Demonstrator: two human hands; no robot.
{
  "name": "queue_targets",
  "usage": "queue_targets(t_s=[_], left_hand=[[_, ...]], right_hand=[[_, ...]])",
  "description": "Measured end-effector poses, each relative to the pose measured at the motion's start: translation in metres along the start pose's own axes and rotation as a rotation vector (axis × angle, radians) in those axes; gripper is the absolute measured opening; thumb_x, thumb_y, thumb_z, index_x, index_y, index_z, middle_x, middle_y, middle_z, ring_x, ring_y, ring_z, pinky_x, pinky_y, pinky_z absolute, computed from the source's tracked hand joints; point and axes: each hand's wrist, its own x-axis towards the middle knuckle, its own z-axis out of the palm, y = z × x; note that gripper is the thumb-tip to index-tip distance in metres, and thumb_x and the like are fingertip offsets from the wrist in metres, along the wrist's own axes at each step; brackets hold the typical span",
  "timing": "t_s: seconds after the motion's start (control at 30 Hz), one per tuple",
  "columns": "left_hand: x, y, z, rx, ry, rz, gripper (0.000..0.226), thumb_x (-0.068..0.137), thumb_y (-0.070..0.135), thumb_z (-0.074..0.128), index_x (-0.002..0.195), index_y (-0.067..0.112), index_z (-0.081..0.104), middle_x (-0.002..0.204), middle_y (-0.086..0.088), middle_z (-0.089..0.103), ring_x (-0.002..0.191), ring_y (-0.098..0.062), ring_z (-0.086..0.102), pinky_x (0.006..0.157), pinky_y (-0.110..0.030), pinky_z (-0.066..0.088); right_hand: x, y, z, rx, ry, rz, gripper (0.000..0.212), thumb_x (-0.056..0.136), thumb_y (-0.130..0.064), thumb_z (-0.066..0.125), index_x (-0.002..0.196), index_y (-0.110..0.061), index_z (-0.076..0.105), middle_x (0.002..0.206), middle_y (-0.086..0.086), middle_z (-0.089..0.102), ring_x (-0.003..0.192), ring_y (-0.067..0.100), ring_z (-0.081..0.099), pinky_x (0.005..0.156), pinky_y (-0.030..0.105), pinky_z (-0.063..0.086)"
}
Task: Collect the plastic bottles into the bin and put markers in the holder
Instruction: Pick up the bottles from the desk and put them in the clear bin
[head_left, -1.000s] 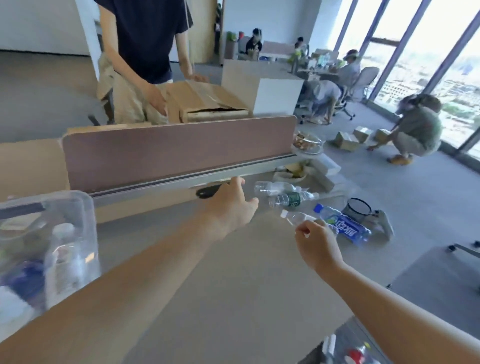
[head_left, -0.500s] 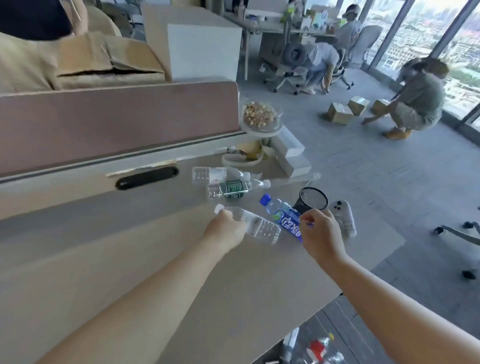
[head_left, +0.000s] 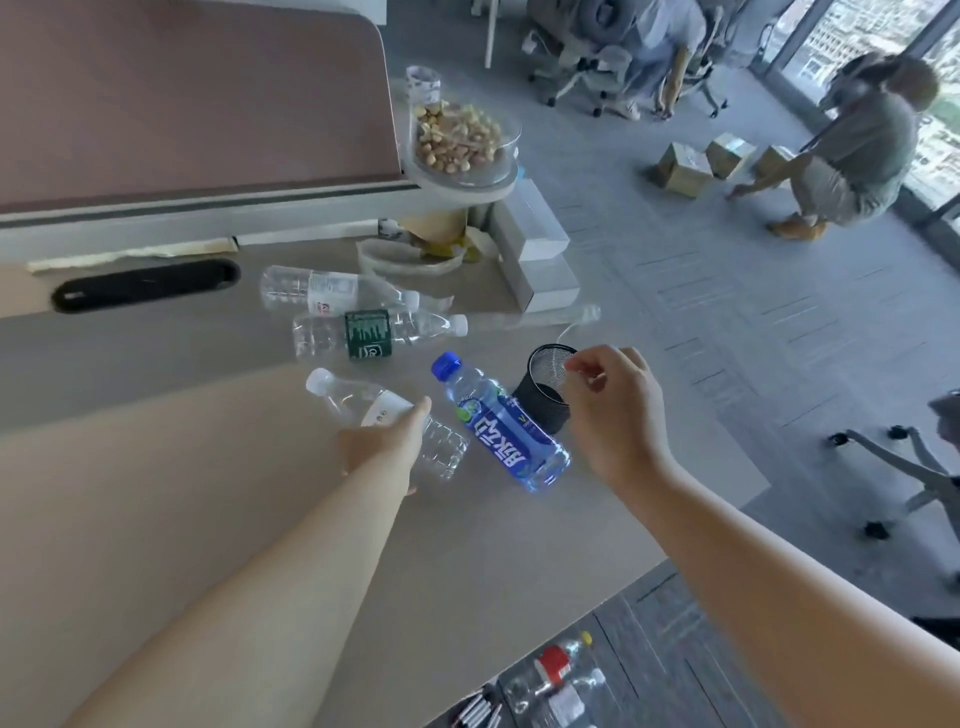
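Note:
Several plastic bottles lie on the beige desk (head_left: 208, 493). My left hand (head_left: 382, 452) is shut around the middle of a clear bottle with a white cap (head_left: 337, 392), which rests on the desk. To its right lies a blue-labelled bottle (head_left: 501, 428). Behind them lie a green-labelled bottle (head_left: 374, 332) and a clear bottle (head_left: 322, 288). My right hand (head_left: 615, 415) hovers with loosely curled fingers, holding nothing, its fingertips at the rim of the black mesh holder (head_left: 543, 387). More bottles (head_left: 558, 673) and markers (head_left: 478, 712) lie on the floor. The bin is out of view.
A bowl of snacks (head_left: 462, 143) stands on a raised stand at the desk's back right, with white boxes (head_left: 537, 260) beside it. A brown divider (head_left: 197, 93) runs along the back. A person crouches by cartons on the floor; a chair base (head_left: 909, 467) is at right.
The view has tilted down and closed in on the bottles. My left hand has wrapped further around the clear bottle. My right hand moved from the blue bottle to the holder's rim.

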Motion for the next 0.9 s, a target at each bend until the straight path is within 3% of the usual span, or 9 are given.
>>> queue_targets(t_s=[0.1, 0.2, 0.3, 0.37, 0.47, 0.53, 0.6, 0.73, 0.9], left_hand=[[0.002, -0.002, 0.005, 0.05, 0.03, 0.056, 0.085, 0.053, 0.041, 0.076, 0.127, 0.013, 0.044, 0.116, -0.007, 0.059, 0.075, -0.026, 0.061, 0.062, -0.041, 0.06], [0.003, -0.003, -0.003, 0.074, -0.069, 0.209, 0.071, 0.047, 0.036, 0.068, 0.113, 0.014, 0.056, 0.089, -0.002, 0.068, 0.072, -0.022, 0.067, 0.062, -0.044, 0.061], [-0.012, 0.005, -0.026, 0.185, -0.129, 0.505, 0.056, 0.053, 0.031, 0.067, 0.101, 0.004, 0.063, 0.068, 0.003, 0.064, 0.052, -0.011, 0.06, 0.047, -0.019, 0.047], [-0.027, 0.019, -0.047, 0.249, -0.124, 0.646, 0.049, 0.06, 0.028, 0.072, 0.102, 0.005, 0.06, 0.07, 0.006, 0.064, 0.055, -0.008, 0.06, 0.049, -0.018, 0.042], [-0.056, 0.042, -0.079, 0.291, -0.138, 0.809, 0.037, 0.071, 0.019, 0.076, 0.098, 0.028, 0.053, 0.076, 0.006, 0.065, 0.067, -0.01, 0.065, 0.058, -0.027, 0.053], [-0.069, 0.054, -0.096, 0.306, -0.188, 0.873, 0.038, 0.072, 0.014, 0.076, 0.085, 0.042, 0.054, 0.079, 0.002, 0.066, 0.076, -0.023, 0.069, 0.07, -0.041, 0.059], [-0.072, 0.062, -0.11, 0.308, -0.202, 0.911, 0.042, 0.068, 0.017, 0.076, 0.077, 0.052, 0.056, 0.077, -0.004, 0.066, 0.08, -0.031, 0.069, 0.074, -0.046, 0.059], [-0.06, 0.07, -0.139, 0.305, -0.157, 0.929, 0.041, 0.062, 0.022, 0.073, 0.1, 0.022, 0.058, 0.074, 0.002, 0.066, 0.065, -0.015, 0.064, 0.061, -0.03, 0.053], [-0.058, 0.081, -0.189, 0.223, -0.121, 0.942, 0.031, 0.068, 0.01, 0.072, 0.096, 0.012, 0.061, 0.075, -0.005, 0.065, 0.063, -0.018, 0.062, 0.056, -0.028, 0.052]], right_hand=[[0.007, 0.005, 0.005, -0.004, -0.002, -0.009, 0.018, 0.089, -0.009, 0.053, 0.092, -0.015, 0.07, 0.102, 0.002, 0.057, 0.078, 0.014, 0.052, 0.061, 0.007, 0.035], [0.009, 0.001, 0.016, -0.001, -0.032, -0.016, 0.019, 0.089, -0.009, 0.052, 0.095, -0.013, 0.07, 0.099, -0.001, 0.056, 0.083, 0.017, 0.055, 0.063, -0.002, 0.032], [0.014, 0.004, 0.04, -0.03, -0.157, -0.086, 0.022, 0.088, -0.005, 0.05, 0.103, -0.006, 0.067, 0.103, 0.006, 0.061, 0.097, 0.026, 0.058, 0.071, 0.012, 0.03], [0.011, 0.013, 0.064, -0.129, -0.362, -0.098, 0.031, 0.089, -0.008, 0.049, 0.118, -0.006, 0.06, 0.12, 0.01, 0.058, 0.109, 0.029, 0.055, 0.082, 0.022, 0.037], [-0.006, 0.031, 0.098, -0.358, -0.557, -0.099, 0.063, 0.084, -0.016, 0.055, 0.143, -0.018, 0.034, 0.148, 0.012, 0.028, 0.135, 0.032, 0.033, 0.104, 0.036, 0.037], [-0.016, 0.034, 0.111, -0.414, -0.564, -0.028, 0.081, 0.081, -0.022, 0.058, 0.15, -0.03, 0.014, 0.149, 0.014, 0.02, 0.129, 0.036, 0.038, 0.093, 0.038, 0.042], [-0.023, 0.028, 0.117, -0.369, -0.586, 0.013, 0.086, 0.081, -0.024, 0.057, 0.15, -0.036, 0.007, 0.142, 0.012, 0.028, 0.111, 0.036, 0.052, 0.075, 0.033, 0.044], [-0.034, 0.001, 0.123, -0.298, -0.607, -0.027, 0.085, 0.077, -0.022, 0.06, 0.146, -0.041, 0.014, 0.131, 0.008, 0.037, 0.097, 0.035, 0.059, 0.069, 0.031, 0.046], [-0.037, -0.06, 0.12, -0.117, -0.515, -0.021, 0.092, 0.075, -0.024, 0.066, 0.146, -0.043, 0.01, 0.123, 0.007, 0.039, 0.091, 0.034, 0.06, 0.069, 0.034, 0.049]])
